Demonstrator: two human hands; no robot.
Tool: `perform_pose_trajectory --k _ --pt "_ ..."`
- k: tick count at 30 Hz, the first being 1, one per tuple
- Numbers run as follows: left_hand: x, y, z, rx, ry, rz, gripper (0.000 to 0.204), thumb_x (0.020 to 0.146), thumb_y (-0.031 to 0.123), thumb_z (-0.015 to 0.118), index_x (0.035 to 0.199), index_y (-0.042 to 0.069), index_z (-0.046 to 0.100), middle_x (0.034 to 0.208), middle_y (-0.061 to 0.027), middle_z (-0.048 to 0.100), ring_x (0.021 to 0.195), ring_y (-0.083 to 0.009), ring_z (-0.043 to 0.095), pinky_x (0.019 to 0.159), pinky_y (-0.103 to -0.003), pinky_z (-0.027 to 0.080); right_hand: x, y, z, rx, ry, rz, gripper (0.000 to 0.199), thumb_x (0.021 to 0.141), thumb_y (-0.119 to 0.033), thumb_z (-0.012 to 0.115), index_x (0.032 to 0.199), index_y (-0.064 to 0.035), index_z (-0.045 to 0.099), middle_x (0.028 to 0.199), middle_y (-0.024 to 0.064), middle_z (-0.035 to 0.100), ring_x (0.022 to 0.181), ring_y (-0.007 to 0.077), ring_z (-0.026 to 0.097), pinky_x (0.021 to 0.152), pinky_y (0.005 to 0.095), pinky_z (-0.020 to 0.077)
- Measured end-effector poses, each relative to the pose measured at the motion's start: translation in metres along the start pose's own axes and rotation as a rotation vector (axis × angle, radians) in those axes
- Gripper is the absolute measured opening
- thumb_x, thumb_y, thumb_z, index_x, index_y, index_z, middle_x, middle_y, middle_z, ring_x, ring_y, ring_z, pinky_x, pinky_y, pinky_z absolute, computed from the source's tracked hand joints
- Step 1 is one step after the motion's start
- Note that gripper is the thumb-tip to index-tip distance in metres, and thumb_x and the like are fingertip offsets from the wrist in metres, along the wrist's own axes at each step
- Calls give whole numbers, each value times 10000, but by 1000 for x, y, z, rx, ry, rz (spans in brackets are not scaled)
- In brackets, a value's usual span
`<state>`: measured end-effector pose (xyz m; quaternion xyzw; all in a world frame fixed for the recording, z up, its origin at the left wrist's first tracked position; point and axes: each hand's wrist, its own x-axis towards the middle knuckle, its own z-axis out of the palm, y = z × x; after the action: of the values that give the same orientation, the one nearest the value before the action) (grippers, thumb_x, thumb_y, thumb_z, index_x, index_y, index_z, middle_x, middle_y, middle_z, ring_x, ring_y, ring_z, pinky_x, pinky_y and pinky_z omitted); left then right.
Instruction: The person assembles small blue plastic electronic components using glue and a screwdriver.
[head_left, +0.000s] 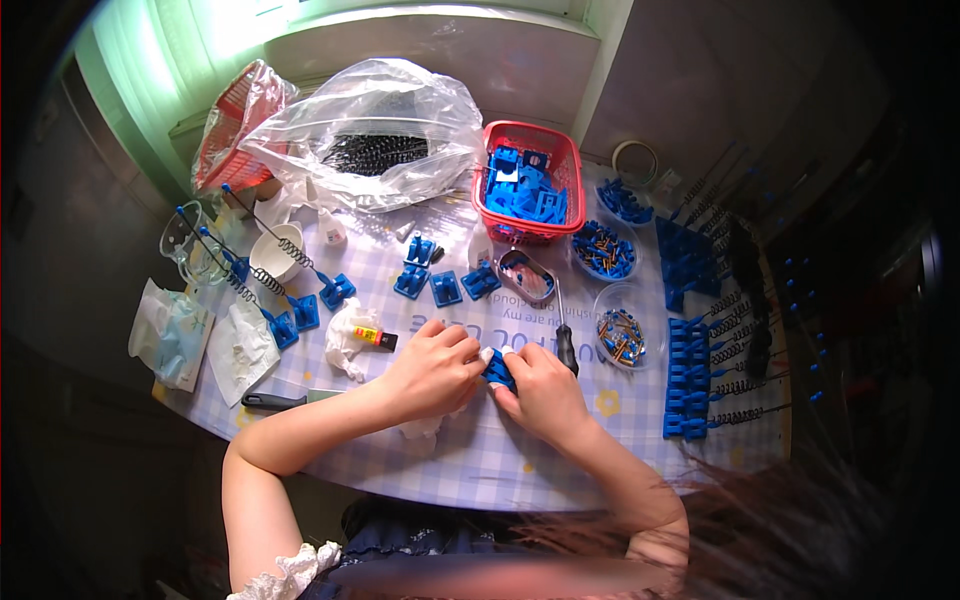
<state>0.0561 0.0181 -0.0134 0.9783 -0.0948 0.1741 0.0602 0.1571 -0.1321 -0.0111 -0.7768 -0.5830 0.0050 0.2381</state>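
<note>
Just in front of me, both hands meet over a small blue plastic part (499,370). My right hand (540,388) is closed around it, thumb and fingers along its sides. Against its left edge, my left hand (437,368) is curled with fingertips pinched together; what they hold is hidden. Bits of white show at the fingertips of both hands, too small to name. A screwdriver (566,345) with a dark handle lies beyond my right hand. Left of my left hand are a small yellow-and-black glue bottle (374,338) and crumpled white tissue (347,325).
Several blue bases (446,288) lie farther back, near an oval tin (526,275). A red basket (528,232) holds blue parts; tubs of small pieces (628,326) stand at right. Blue bases with springs (688,380) line the right edge. A knife (275,401) lies by my left forearm.
</note>
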Motion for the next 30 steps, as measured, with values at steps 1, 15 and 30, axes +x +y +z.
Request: perform_pose_trajectory --k 1,15,30 --pt "-1 0 0 -6 6 1 244 518 186 642 739 103 579 763 -1 514 758 -157 485 656 -297 367 0 0 0 2 6 3 243 637 -153 630 797 -14 511 745 108 486 722 255 517 632 333 446" --pt "-15 -4 -27 -189 -50 -133 297 606 134 631 893 91 566 920 -42 540 887 -204 496 737 -326 376 1 6 -4 112 -103 -94 343 618 -139 649 928 -33 547 834 102 512 798 248 506 718 330 426" --pt "-23 3 -14 -138 -89 63 300 591 140 607 888 99 592 927 -10 531 958 -176 490 749 -307 375 7 5 -4 132 -223 -65 308 654 -104 619 937 -8 544 826 130 496 798 275 500 715 349 415"
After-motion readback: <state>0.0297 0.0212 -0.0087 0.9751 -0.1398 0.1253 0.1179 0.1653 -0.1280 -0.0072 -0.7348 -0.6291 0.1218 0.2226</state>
